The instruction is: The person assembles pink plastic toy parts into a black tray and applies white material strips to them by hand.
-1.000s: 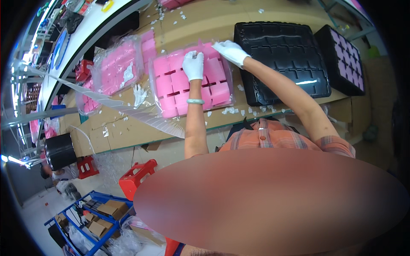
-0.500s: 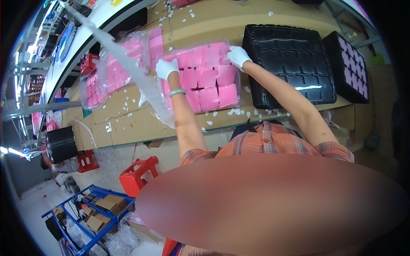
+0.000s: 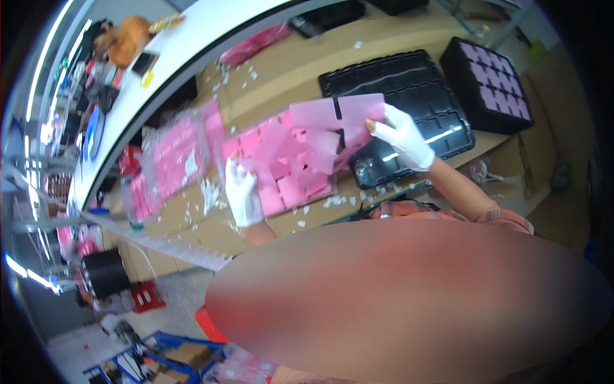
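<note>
Both my hands wear white gloves with bare thumb tips. My right hand [image 3: 404, 137] pinches the right edge of a thin pink sheet [image 3: 313, 115] cut into square flaps, and that side is lifted and curling. At the sheet's left edge, my left hand [image 3: 243, 192] has its thumb up and its fingers closed on the pink material. Beneath lie more pink squares [image 3: 294, 191] in a clear plastic tray. Just behind my right hand is a black moulded tray [image 3: 396, 83] with a grid pattern.
A black box with pink squares [image 3: 492, 77] stands at the far right. More plastic-wrapped pink pieces [image 3: 176, 150] lie to the left, near a white glove [image 3: 209, 195]. White scraps [image 3: 336, 201] dot the cardboard-covered table [image 3: 275, 77]. A white shelf [image 3: 192, 38] runs along the back.
The pink sheet has come up off the squares, its right side raised highest. My left hand has shifted nearer me along its edge. The whole view has turned and shifted.
</note>
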Motion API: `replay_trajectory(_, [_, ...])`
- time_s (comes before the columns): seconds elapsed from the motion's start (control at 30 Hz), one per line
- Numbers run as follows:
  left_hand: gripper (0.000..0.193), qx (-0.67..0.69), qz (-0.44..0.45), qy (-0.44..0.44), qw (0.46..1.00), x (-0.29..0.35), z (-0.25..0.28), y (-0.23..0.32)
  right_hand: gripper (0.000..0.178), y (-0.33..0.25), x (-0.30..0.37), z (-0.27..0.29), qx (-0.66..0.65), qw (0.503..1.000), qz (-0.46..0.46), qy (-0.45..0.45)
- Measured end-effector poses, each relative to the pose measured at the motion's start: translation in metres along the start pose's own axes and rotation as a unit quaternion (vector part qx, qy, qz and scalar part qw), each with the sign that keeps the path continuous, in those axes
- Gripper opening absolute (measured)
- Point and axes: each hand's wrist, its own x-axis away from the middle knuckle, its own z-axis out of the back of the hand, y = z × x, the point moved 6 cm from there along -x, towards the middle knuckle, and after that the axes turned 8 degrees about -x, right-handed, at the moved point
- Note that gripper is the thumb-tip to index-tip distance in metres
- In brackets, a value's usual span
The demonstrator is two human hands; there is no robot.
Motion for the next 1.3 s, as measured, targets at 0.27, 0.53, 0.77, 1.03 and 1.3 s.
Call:
replay_trajectory(0.27, [0.012,-0.002,0.101,-0.16,0.982,0.067,-0.146,-0.01,0.029,-0.157,0.072,0.156,0.128,0.99,0.038,0.033])
replay_trajectory(0.53, [0.01,-0.312,0.054,-0.146,0.937,0.026,-0.217,-0.124,0.024,-0.053,0.022,0.329,0.361,0.93,0.008,0.069])
replay_trajectory(0.77, [0.025,-0.419,-0.041,-0.057,0.905,-0.073,-0.193,-0.171,0.039,0.017,-0.062,0.345,0.408,0.898,0.094,0.132])
replay_trajectory(1.03, [0.022,-0.648,-0.08,-0.009,0.757,-0.115,-0.218,-0.152,0.047,0.042,-0.139,0.346,0.517,0.828,0.01,0.217])
replay_trajectory(1.3, [0.037,-0.693,-0.055,0.017,0.719,-0.11,-0.226,-0.147,0.056,0.034,-0.141,0.337,0.556,0.8,0.041,0.221])
